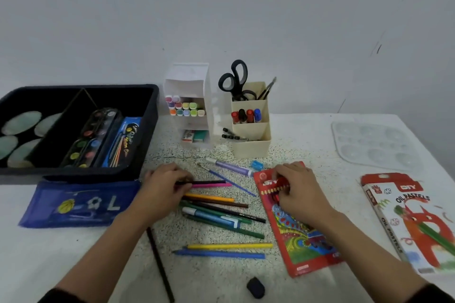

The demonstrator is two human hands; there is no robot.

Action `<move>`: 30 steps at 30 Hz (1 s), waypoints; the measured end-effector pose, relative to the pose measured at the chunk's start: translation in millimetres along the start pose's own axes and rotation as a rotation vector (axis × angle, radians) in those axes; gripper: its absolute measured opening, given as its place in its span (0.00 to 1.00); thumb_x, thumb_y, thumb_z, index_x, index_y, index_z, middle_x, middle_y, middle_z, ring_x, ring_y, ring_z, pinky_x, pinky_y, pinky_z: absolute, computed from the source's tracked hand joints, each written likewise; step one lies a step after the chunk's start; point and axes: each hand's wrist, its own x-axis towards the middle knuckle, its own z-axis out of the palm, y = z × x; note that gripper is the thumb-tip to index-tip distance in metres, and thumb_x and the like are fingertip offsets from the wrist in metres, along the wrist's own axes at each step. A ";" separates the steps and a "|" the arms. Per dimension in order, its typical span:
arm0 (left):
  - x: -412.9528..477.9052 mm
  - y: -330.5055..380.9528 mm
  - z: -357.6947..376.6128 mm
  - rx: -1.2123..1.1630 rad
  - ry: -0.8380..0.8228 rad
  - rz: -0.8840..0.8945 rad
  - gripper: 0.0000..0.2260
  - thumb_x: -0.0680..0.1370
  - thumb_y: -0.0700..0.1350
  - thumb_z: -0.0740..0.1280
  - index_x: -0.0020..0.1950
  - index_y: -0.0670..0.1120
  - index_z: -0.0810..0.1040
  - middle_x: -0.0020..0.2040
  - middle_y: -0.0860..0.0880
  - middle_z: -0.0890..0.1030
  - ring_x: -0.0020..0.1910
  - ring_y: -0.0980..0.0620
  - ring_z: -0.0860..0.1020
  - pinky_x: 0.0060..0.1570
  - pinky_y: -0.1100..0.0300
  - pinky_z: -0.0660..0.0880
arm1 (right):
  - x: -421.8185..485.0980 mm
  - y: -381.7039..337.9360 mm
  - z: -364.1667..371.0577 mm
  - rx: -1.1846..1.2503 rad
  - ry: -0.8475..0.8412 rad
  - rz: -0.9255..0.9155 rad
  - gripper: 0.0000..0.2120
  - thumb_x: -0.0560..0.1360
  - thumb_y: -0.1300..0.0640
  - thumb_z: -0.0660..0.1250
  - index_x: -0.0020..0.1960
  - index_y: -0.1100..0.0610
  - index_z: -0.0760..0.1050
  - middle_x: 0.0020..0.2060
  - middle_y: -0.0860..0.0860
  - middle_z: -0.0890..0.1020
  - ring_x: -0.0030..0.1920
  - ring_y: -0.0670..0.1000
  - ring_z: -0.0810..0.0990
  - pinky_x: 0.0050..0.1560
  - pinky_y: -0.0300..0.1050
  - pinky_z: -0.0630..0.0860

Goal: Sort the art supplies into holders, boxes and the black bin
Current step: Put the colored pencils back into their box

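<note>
Head view: left hand (165, 187) pinches a black pencil (209, 182); right hand (301, 190) curls its fingers over the red box (299, 231) mouth.
Pencils (221, 206): loose between both hands.
Tip: probably steady the box and feed the pencil in lengthwise.

Left hand (163, 187) and right hand (299, 187), both bare, on bare forearms (118, 236); black fabric sleeves (61, 296) ending near the elbows.
</note>
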 end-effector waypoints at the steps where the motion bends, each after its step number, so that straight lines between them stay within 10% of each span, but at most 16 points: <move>1: 1.6 -2.0 -0.6 -0.010 0.012 0.032 0.07 0.78 0.51 0.71 0.56 0.58 0.82 0.49 0.60 0.75 0.56 0.54 0.75 0.61 0.47 0.69 | -0.3 0.9 2.5 0.013 0.021 0.006 0.15 0.62 0.64 0.63 0.44 0.46 0.71 0.40 0.42 0.78 0.46 0.48 0.69 0.51 0.51 0.70; 8: 14.5 -5.2 -10.5 -0.098 -0.067 0.106 0.11 0.76 0.47 0.74 0.44 0.61 0.75 0.44 0.62 0.77 0.48 0.58 0.75 0.55 0.49 0.72 | -16.4 0.6 6.3 -0.033 0.187 0.076 0.18 0.70 0.63 0.65 0.56 0.47 0.79 0.56 0.49 0.76 0.61 0.55 0.69 0.58 0.58 0.68; 11: 13.7 -5.1 -17.2 -0.170 -0.084 0.149 0.13 0.76 0.44 0.74 0.43 0.61 0.76 0.43 0.60 0.79 0.45 0.61 0.76 0.48 0.57 0.73 | -25.8 -7.5 -1.7 -0.045 0.074 0.225 0.19 0.73 0.42 0.66 0.63 0.38 0.73 0.68 0.50 0.67 0.71 0.56 0.61 0.67 0.63 0.64; 16: 6.4 15.1 -36.7 -0.194 -0.041 0.248 0.02 0.81 0.46 0.69 0.52 0.54 0.79 0.48 0.59 0.79 0.46 0.61 0.77 0.46 0.59 0.77 | -36.0 -13.8 -7.0 -0.233 -0.124 0.341 0.48 0.56 0.15 0.61 0.72 0.31 0.56 0.78 0.52 0.55 0.76 0.61 0.56 0.72 0.66 0.59; 30: 23.9 88.9 -16.1 -0.225 -0.098 0.316 0.06 0.79 0.47 0.71 0.54 0.57 0.84 0.48 0.61 0.79 0.46 0.63 0.77 0.45 0.66 0.73 | -33.9 18.5 -46.5 0.019 -0.390 -0.135 0.39 0.59 0.36 0.80 0.63 0.31 0.63 0.76 0.40 0.50 0.74 0.50 0.59 0.73 0.57 0.65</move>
